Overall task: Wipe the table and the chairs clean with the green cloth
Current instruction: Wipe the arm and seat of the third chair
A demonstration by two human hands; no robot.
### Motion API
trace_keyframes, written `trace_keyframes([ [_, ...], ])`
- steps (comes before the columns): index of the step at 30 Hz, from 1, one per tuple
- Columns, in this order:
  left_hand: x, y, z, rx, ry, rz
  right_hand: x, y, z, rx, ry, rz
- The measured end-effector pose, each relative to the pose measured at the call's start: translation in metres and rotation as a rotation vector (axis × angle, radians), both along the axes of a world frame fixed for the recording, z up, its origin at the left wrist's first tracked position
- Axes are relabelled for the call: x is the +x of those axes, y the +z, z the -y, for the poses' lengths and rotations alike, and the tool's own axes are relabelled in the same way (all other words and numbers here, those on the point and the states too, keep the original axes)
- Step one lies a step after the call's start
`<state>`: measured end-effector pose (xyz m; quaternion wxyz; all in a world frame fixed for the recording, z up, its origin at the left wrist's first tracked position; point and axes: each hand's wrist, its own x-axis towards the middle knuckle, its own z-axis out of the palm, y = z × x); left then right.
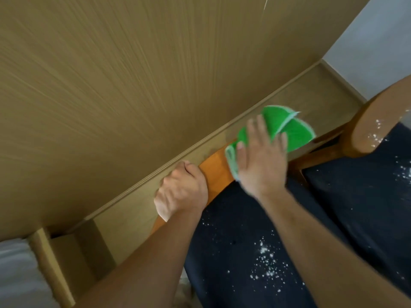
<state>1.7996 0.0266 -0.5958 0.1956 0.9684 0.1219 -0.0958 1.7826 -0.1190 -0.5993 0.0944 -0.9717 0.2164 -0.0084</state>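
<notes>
A wooden chair with an orange-brown top rail point(216, 172) stands against the light wooden table point(111, 85). My left hand point(182, 190) grips the rail's left end with curled fingers. My right hand point(260, 156) lies flat with straight fingers on the green cloth point(289, 127), pressing it onto the rail further right. The cloth's folded edges stick out beyond my fingers. The chair's dark blue seat point(255, 241) carries scattered white powder point(266, 261).
A second wooden chair back point(373, 130) with white specks stands at the right, its dark seat point(367, 196) also dusted. The table's apron point(289, 101) runs diagonally close behind the rail. A white wall point(378, 41) fills the top right.
</notes>
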Motion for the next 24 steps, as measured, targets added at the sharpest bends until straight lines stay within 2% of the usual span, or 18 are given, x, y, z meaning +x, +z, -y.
trace_keyframes([
  [3,0.001,0.001,0.000,0.002,0.005,-0.010,-0.023,0.000,-0.055,0.120,0.204,0.033],
  [6,0.001,0.000,-0.001,0.003,-0.008,-0.015,-0.031,-0.003,-0.047,0.185,0.273,0.141],
  [11,0.001,-0.003,-0.001,0.005,-0.020,-0.005,-0.022,-0.010,0.030,0.174,-0.161,0.237],
  [15,0.000,-0.003,-0.003,-0.001,-0.022,0.002,-0.014,-0.007,0.020,0.230,-0.225,0.245],
  [18,-0.001,-0.003,-0.003,-0.007,-0.026,0.010,-0.040,-0.005,-0.013,0.325,-0.011,0.275],
  [19,-0.001,-0.003,-0.003,-0.009,-0.029,0.014,-0.054,-0.006,-0.021,0.413,0.064,0.316],
  [20,-0.002,-0.003,-0.003,-0.010,-0.030,0.019,-0.068,-0.004,-0.027,0.556,0.054,0.382],
  [22,-0.002,-0.003,-0.003,-0.015,-0.034,0.025,-0.093,-0.003,-0.027,0.880,-0.215,0.558],
  [24,-0.003,-0.003,-0.004,-0.019,-0.043,0.024,-0.112,-0.006,-0.012,1.100,-0.599,0.589],
])
